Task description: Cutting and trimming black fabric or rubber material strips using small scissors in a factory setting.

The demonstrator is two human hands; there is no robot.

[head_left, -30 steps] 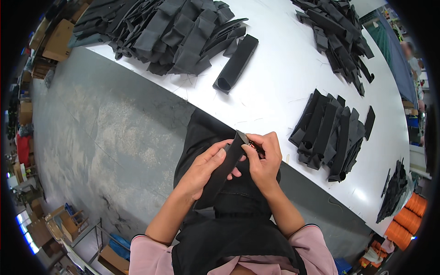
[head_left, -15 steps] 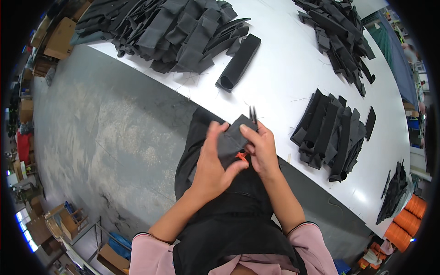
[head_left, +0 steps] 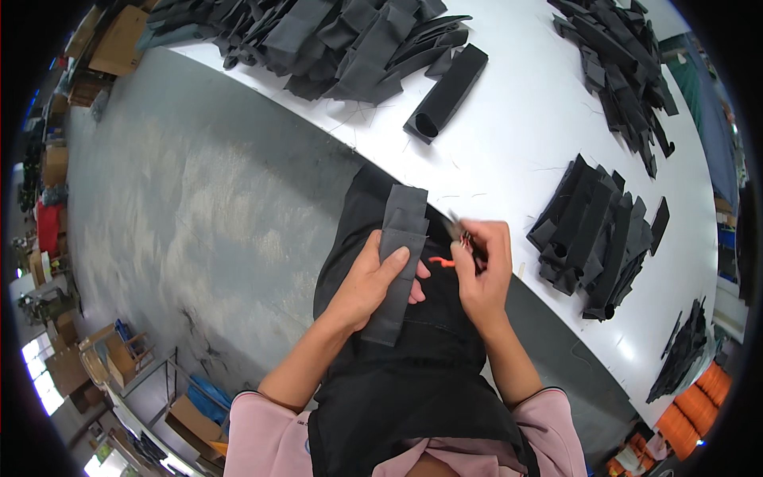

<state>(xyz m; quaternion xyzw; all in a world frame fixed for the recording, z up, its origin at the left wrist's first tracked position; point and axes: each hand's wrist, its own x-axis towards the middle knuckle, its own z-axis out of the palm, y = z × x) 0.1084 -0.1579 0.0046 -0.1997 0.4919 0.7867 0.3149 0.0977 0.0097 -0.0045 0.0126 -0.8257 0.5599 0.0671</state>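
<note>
My left hand (head_left: 373, 278) is closed on a dark grey fabric strip (head_left: 401, 230), thumb on top and fingertips beneath. The strip hangs over my black apron (head_left: 429, 358), and a seam crosses its upper part. My right hand (head_left: 486, 266) is closed around small metal thread snips (head_left: 457, 228), whose blades are blurred and point toward the table edge. A bit of orange cord (head_left: 442, 261) sticks out beside the right thumb. The two hands are apart, with the strip held only by the left.
The white table (head_left: 477, 167) carries a large heap of dark strips (head_left: 342, 48), a single folded strip (head_left: 447, 94), a nearer stack (head_left: 592, 234) and a far-right heap (head_left: 620, 71). Orange rolls (head_left: 691, 413) stand at the right. Grey floor (head_left: 214, 207) lies to the left.
The fabric strip, bunched between both hands before, now lies extended in my left hand. My right hand has let go of it and moved right with the snips. The view has shifted slightly.
</note>
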